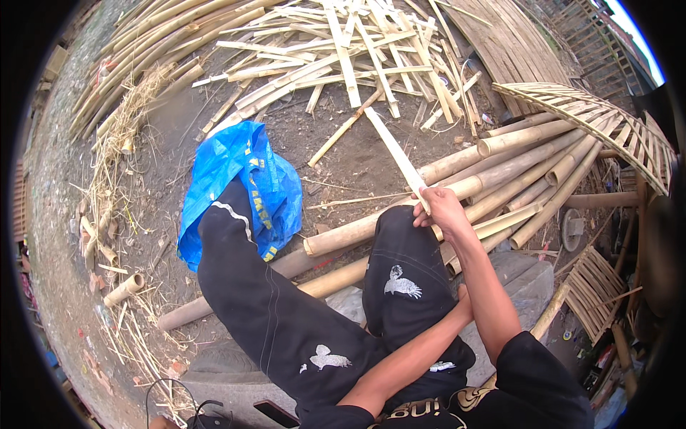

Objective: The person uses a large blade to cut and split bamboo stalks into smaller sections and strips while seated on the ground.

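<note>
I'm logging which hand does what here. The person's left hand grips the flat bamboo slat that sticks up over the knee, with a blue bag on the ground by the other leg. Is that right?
Not quite: it is the right hand that grips the bamboo slat, as the head view shows. The left hand is hidden behind the right forearm. The blue bag does lie on the ground by the other leg.

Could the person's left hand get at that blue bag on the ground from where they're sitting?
Probably yes, with a lean. The left hand is hidden behind the right forearm, by the right knee. The blue bag lies beside the left leg, partly under the shin, with open dirt around it. Only that leg stands between them.
</note>
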Demonstrator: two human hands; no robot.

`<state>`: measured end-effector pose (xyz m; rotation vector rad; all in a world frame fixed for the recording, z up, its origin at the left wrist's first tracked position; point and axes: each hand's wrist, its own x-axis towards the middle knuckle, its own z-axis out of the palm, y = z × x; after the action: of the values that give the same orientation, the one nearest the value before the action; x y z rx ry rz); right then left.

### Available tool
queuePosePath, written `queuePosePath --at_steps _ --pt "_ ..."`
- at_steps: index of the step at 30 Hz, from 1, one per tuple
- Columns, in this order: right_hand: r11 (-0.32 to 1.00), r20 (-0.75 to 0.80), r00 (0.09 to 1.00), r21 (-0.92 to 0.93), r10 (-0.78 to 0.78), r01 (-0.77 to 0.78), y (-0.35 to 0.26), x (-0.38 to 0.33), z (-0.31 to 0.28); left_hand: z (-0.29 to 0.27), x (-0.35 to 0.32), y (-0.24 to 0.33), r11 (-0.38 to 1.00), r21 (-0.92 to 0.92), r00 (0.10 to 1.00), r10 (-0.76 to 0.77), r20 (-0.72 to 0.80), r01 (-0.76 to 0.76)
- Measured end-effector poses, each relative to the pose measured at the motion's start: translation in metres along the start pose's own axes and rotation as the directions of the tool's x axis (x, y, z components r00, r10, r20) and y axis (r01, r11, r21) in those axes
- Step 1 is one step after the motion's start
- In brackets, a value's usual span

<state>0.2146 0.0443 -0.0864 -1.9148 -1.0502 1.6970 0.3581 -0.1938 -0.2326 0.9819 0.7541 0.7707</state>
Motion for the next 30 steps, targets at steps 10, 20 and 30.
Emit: queuePosePath --at_steps 10,20,30 --pt "0.965 0.006 1.000 0.264 -0.011 0.009 -0.052 0.096 -0.003 -0.002 -0.006 0.035 0.826 0.550 0.992 0.114 0.054 -0.125" --pt "0.824 0.019 0.992 0.559 -0.126 0.094 -0.173 0.150 -0.023 -0.022 0.002 0.111 0.593 0.802 0.927 -0.336 0.166 0.071" --pt "0.984 0.078 0.981 0.003 -0.177 0.178 -0.100 0.107 0.012 -0.005 -0.002 0.063 0.817 0.567 0.983 0.172 -0.058 -0.110"
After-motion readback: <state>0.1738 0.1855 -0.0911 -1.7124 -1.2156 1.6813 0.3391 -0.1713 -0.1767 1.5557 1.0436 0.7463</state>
